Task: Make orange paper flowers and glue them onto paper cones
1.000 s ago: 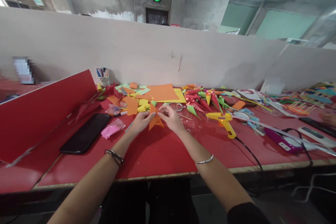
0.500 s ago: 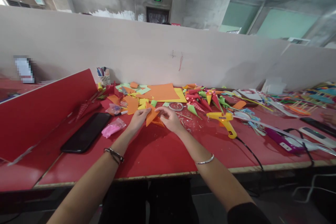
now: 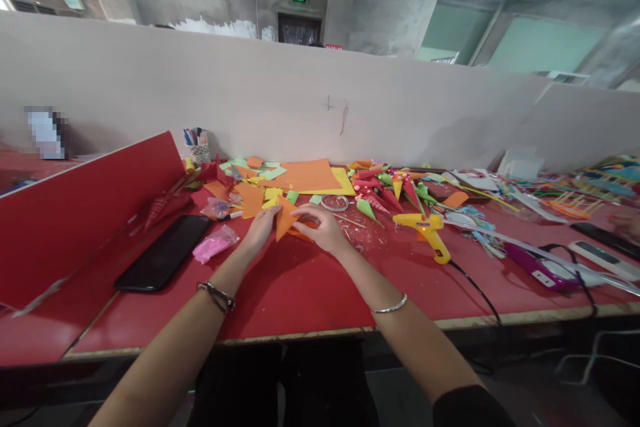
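Note:
Above the red tabletop (image 3: 310, 300), an orange piece of paper (image 3: 285, 219) with a pointed lower end stands between my two hands. My left hand (image 3: 259, 232) holds its left edge with thumb and fingers close together. From the other side, my right hand (image 3: 324, 228) pinches the right edge, fingers curled. More orange paper shows under the right fingers; whether it is the same piece I cannot tell. Just behind the hands lie yellow paper scraps (image 3: 273, 195) and a roll of clear tape (image 3: 335, 203).
A yellow glue gun (image 3: 425, 233) lies to the right, its cord running over the front edge. Paper cones (image 3: 383, 190) are heaped behind it. On the left are a black phone (image 3: 163, 253), a pink packet (image 3: 216, 245) and a red board (image 3: 90, 207). Orange sheets (image 3: 310, 175) lie at the back.
The orange paper has turned and shifted slightly left between my hands. My left thumb has moved up along its edge, and my right fingers have slid along the right side.

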Motion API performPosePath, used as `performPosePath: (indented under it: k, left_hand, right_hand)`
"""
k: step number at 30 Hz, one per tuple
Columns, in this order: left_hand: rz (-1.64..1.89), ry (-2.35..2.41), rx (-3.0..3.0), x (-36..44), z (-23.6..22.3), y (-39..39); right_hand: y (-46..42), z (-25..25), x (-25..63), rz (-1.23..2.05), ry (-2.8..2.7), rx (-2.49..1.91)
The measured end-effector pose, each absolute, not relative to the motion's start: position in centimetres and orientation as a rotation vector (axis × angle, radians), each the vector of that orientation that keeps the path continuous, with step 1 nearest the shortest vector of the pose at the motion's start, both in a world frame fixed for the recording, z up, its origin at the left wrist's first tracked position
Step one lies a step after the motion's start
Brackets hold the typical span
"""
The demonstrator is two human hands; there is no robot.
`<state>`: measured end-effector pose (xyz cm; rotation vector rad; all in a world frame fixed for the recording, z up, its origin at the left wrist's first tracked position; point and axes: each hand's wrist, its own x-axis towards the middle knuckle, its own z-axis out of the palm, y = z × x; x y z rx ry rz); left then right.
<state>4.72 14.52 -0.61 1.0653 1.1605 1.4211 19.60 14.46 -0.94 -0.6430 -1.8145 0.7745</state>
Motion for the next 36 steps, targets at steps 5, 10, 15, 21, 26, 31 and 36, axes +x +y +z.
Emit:
performPosePath:
  k: [5, 10, 15, 21, 26, 31, 36]
  left_hand:
    - [1.322, 1.053, 1.045, 4.5, -0.6, 14.5]
    - [1.250, 0.979, 1.115, 4.5, -0.5, 14.2]
    - [1.278, 0.965, 1.185, 4.5, -0.5, 14.0]
    - [1.271, 0.981, 1.242, 4.2, -0.8, 14.4]
    - [1.259, 0.999, 1.375, 4.2, -0.8, 14.5]
    - [1.218, 0.987, 1.471, 4.2, -0.1, 14.1]
    - [1.205, 0.974, 1.511, 4.1, 0.0, 14.0]
  right_hand:
    - [14.6, -0.8, 19.7, 0.727, -1.837, -0.618]
    - [14.9, -0.7, 19.9, 0.687, -1.770, -0.673]
    - [14.8, -0.7, 19.8, 0.705, -1.741, -0.693]
    - [14.6, -0.7, 19.8, 0.806, -1.747, -0.695]
    - [15.1, -1.2, 19.9, 0.898, -1.642, -0.747]
    - [15.4, -1.3, 19.8, 1.000, -1.572, -0.756]
    - [15.1, -1.1, 19.7, 1.051, -1.558, -0.747]
